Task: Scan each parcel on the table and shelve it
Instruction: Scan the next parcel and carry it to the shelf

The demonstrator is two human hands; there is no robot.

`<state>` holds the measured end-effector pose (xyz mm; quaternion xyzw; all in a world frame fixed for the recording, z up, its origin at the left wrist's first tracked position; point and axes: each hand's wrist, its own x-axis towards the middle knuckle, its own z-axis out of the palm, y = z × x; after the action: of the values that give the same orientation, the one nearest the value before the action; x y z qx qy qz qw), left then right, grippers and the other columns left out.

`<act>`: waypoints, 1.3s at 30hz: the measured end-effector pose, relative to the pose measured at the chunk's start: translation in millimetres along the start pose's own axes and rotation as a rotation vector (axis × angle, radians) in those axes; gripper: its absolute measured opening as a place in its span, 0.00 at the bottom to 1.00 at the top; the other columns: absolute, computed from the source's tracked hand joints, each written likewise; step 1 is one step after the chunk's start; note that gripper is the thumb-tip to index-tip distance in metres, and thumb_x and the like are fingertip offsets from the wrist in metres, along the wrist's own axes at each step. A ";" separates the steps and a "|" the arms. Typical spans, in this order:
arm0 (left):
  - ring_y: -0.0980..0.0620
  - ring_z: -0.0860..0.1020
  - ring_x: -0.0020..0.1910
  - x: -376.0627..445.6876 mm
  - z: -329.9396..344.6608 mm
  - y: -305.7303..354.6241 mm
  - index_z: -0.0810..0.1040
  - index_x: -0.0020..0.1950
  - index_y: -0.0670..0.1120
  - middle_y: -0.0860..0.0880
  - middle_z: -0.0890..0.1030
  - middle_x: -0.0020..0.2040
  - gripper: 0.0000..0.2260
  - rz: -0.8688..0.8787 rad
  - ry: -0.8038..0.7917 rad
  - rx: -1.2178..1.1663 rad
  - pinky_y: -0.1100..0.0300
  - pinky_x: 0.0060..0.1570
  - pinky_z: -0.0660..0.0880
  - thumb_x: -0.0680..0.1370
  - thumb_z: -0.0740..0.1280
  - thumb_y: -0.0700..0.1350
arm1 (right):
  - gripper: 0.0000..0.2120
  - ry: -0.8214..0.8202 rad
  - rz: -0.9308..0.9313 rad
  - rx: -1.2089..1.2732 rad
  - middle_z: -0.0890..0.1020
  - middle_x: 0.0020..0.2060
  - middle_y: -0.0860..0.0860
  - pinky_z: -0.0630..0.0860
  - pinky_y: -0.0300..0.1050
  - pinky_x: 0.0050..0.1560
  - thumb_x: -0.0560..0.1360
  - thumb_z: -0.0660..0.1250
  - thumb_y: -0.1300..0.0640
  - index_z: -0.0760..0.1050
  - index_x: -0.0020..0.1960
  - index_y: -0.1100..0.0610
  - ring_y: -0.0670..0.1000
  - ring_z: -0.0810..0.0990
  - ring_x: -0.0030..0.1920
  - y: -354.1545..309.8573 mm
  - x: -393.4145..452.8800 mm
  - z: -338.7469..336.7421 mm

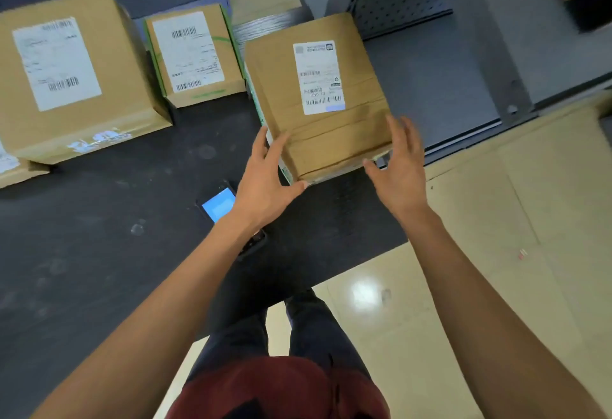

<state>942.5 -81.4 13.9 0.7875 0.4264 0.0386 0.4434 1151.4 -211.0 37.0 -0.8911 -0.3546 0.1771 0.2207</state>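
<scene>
At dark table (pixel 99 236) edge, beige tile floor (pixel 496 219): left hand (pixel 265 180), right hand (pixel 400 170) spread flat against parcel (pixel 318 100).

1. A glossy beige tiled floor (pixel 496 253) lies right of the table, showing a bright light reflection.
2. Dark trousers (pixel 298 326) and a maroon shirt (pixel 281 389) fill the bottom centre.

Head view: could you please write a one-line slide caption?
Both open hands, left hand and right hand, flank a taped brown cardboard parcel on the dark table.
</scene>
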 end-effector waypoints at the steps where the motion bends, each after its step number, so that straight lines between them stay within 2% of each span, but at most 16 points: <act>1: 0.50 0.57 0.79 1.7 2.2 1.0 0.58 0.81 0.56 0.53 0.47 0.83 0.41 0.001 0.001 0.007 0.55 0.71 0.63 0.73 0.77 0.53 | 0.43 -0.048 0.008 -0.008 0.53 0.81 0.53 0.63 0.61 0.76 0.75 0.75 0.57 0.53 0.81 0.47 0.58 0.53 0.80 3.8 6.9 1.1; 4: 0.47 0.59 0.79 7.5 5.8 4.3 0.56 0.81 0.58 0.53 0.45 0.83 0.43 -0.011 -0.006 0.005 0.47 0.72 0.67 0.73 0.77 0.53 | 0.49 -0.157 -0.016 -0.016 0.46 0.82 0.50 0.59 0.63 0.77 0.74 0.77 0.55 0.48 0.82 0.43 0.58 0.48 0.82 11.9 20.2 7.1; 6: 0.46 0.59 0.79 10.8 7.6 6.4 0.54 0.81 0.59 0.52 0.45 0.84 0.44 -0.027 -0.021 0.010 0.45 0.72 0.68 0.73 0.78 0.52 | 0.50 -0.181 -0.027 -0.014 0.46 0.82 0.50 0.58 0.63 0.76 0.73 0.78 0.52 0.48 0.82 0.42 0.57 0.48 0.81 16.4 22.4 10.8; 13: 0.46 0.54 0.81 7.6 11.5 8.1 0.51 0.83 0.57 0.49 0.43 0.84 0.48 -0.062 -0.008 -0.039 0.47 0.77 0.62 0.71 0.79 0.48 | 0.46 -0.057 -0.040 0.038 0.56 0.79 0.55 0.63 0.58 0.76 0.69 0.81 0.50 0.60 0.80 0.45 0.57 0.56 0.79 15.6 9.1 24.2; 18: 0.46 0.55 0.81 -0.3 8.4 7.4 0.52 0.83 0.55 0.50 0.46 0.84 0.49 -0.058 0.039 -0.044 0.41 0.76 0.64 0.71 0.79 0.47 | 0.45 0.036 -0.042 0.089 0.57 0.79 0.55 0.68 0.59 0.74 0.69 0.81 0.49 0.62 0.80 0.48 0.55 0.58 0.79 6.4 -21.6 38.4; 21: 0.47 0.57 0.81 -6.4 0.9 3.5 0.52 0.83 0.56 0.52 0.45 0.84 0.50 -0.067 0.046 0.005 0.38 0.75 0.61 0.70 0.80 0.50 | 0.44 0.097 -0.056 0.134 0.57 0.78 0.55 0.67 0.57 0.75 0.69 0.80 0.49 0.63 0.79 0.48 0.54 0.58 0.79 -1.4 -41.0 43.6; 25: 0.49 0.54 0.82 -20.1 -11.1 4.5 0.52 0.82 0.60 0.53 0.44 0.84 0.49 -0.006 0.043 0.002 0.42 0.76 0.56 0.69 0.79 0.50 | 0.44 0.172 -0.013 0.188 0.56 0.78 0.53 0.63 0.53 0.77 0.69 0.80 0.49 0.63 0.79 0.45 0.52 0.56 0.79 -14.2 -66.8 45.4; 27: 0.50 0.53 0.82 -28.4 -16.8 6.8 0.53 0.82 0.61 0.53 0.43 0.84 0.48 0.038 0.041 0.001 0.44 0.75 0.55 0.70 0.79 0.49 | 0.44 0.205 0.003 0.209 0.55 0.79 0.52 0.60 0.48 0.78 0.69 0.80 0.48 0.62 0.80 0.45 0.51 0.55 0.80 -19.0 -80.0 44.6; 30: 0.49 0.55 0.82 -39.5 -23.9 12.1 0.55 0.82 0.61 0.54 0.44 0.84 0.47 0.097 0.042 -0.007 0.46 0.75 0.58 0.70 0.79 0.49 | 0.43 0.253 0.018 0.222 0.54 0.79 0.49 0.52 0.31 0.76 0.70 0.80 0.48 0.62 0.79 0.45 0.48 0.54 0.80 -24.7 -100.8 40.2; 31: 0.49 0.55 0.81 -42.9 -25.5 14.6 0.56 0.82 0.60 0.54 0.44 0.84 0.47 0.116 0.040 -0.010 0.46 0.75 0.59 0.69 0.79 0.49 | 0.43 0.266 0.022 0.226 0.54 0.78 0.49 0.51 0.29 0.75 0.70 0.80 0.48 0.62 0.79 0.45 0.48 0.54 0.79 -26.3 -107.3 38.2; 36: 0.48 0.55 0.81 -56.9 -22.4 25.1 0.59 0.81 0.58 0.52 0.46 0.84 0.45 0.198 -0.001 0.006 0.40 0.74 0.66 0.70 0.80 0.50 | 0.42 0.325 0.059 0.264 0.56 0.78 0.49 0.55 0.31 0.76 0.70 0.80 0.49 0.64 0.79 0.46 0.45 0.55 0.78 -24.0 -135.9 26.2; 39: 0.49 0.55 0.81 -67.0 -11.7 35.5 0.60 0.81 0.58 0.54 0.46 0.84 0.45 0.271 -0.048 -0.011 0.40 0.74 0.66 0.70 0.80 0.48 | 0.42 0.385 0.091 0.282 0.57 0.77 0.50 0.60 0.40 0.77 0.69 0.81 0.50 0.64 0.78 0.45 0.46 0.57 0.77 -12.5 -157.9 15.8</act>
<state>917.6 -129.6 68.2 0.8360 0.3053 0.0818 0.4485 1028.7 -310.8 55.3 -0.8839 -0.2375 0.0615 0.3982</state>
